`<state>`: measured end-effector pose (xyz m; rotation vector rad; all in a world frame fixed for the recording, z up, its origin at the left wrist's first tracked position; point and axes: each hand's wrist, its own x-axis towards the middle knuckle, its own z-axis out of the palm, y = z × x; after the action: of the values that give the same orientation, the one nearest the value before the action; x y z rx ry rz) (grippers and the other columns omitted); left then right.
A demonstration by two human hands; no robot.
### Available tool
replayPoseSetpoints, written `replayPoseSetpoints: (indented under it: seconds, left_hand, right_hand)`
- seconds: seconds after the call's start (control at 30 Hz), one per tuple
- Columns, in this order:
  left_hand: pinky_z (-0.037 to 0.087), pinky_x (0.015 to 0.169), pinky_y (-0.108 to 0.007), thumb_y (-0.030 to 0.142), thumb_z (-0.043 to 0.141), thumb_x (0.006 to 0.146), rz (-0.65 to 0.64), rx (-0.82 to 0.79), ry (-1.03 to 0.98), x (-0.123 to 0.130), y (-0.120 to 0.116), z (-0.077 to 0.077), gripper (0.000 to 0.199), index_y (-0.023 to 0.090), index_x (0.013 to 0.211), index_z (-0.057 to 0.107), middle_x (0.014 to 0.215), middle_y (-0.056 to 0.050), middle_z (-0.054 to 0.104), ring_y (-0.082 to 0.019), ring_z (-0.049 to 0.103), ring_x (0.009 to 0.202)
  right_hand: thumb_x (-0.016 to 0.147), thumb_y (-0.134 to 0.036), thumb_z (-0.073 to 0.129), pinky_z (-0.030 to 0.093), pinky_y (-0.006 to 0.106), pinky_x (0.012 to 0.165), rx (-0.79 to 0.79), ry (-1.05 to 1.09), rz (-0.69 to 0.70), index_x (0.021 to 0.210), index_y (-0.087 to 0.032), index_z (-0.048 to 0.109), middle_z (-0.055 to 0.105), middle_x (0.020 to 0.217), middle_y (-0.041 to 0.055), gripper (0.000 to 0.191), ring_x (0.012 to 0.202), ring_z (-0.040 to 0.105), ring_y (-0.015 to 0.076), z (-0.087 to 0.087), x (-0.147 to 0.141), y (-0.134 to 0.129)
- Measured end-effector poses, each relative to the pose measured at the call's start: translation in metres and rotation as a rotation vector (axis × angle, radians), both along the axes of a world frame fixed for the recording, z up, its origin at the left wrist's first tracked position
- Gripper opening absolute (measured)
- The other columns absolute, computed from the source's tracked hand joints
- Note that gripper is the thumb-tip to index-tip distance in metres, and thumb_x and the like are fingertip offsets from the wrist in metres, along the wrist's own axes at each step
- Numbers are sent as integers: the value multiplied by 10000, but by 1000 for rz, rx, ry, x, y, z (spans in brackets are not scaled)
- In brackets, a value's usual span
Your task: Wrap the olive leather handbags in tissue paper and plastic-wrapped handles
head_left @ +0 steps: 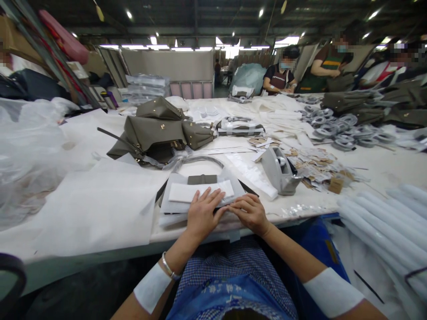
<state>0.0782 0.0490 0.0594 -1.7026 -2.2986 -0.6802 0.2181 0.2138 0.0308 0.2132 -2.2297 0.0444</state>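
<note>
Blue apron [230, 291] right up close, over checked cloth, plus white patches [153, 286] on both forearms and a bracelet [167, 266] on the left wrist. Left hand [204, 212] is flat with fingers slightly spread, resting on a white pad [182, 192] that's on top of the wrapped bag [202, 179]. Right hand [250, 213] has its fingers bunched at the bag's near right side, tips by the left thumb; can't tell if they're pinching anything. Bag's lying on the table straight ahead, handle [200, 158] pointing away. Tape dispenser [280, 171] sits off to the right, next to a messy spread of tags [315, 162]. Beyond that, olive bags [155, 129] piled left of centre, then masked co-workers [278, 82] way across the table.
</note>
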Motion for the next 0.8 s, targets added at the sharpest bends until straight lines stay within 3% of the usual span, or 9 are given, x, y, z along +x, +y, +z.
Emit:
replayPoseSetpoints:
  seconds: [0.27,0.43,0.57,0.67,0.8]
  left_hand:
    - [316,1127,-560,326,568,958,28,135,190,0,9,-25,381,289,1337,569,1341,-22,625,-288,541,1293]
    - [318,1137,-529,251,593,942,33,175,205,0,10,-29,405,279,1345,563,1337,-30,628,-263,547,1290]
    - [304,1147,-515,231,585,944,31,176,189,1,10,-31,413,274,1353,553,1348,-29,619,-252,537,1301]
    - [298,1152,-510,225,584,944,30,179,179,2,11,-31,420,272,1360,549,1352,-24,617,-250,533,1305]
    - [296,1154,-503,204,572,945,34,165,162,3,10,-29,429,282,1366,545,1355,-26,613,-244,530,1309]
  right_hand:
    - [918,-135,639,412,370,1039,7,-20,-52,1097,-268,710,768,939,-22,235,974,667,141,0,4,-3]
    - [966,-85,492,277,491,1191,4,-158,-39,1284,-239,618,727,1178,20,375,1226,589,178,-3,28,-9]
    - [936,-58,457,231,517,1218,21,-368,-53,1422,-175,492,579,1407,84,502,1390,437,222,-17,60,-17]
    - [914,-45,451,236,549,1208,31,-461,-107,1465,-195,444,453,1513,98,572,1443,346,263,-32,68,-23]
    - [935,-19,420,269,510,1202,-1,-343,-45,1434,-205,484,552,1434,83,537,1404,416,229,-47,55,-26]
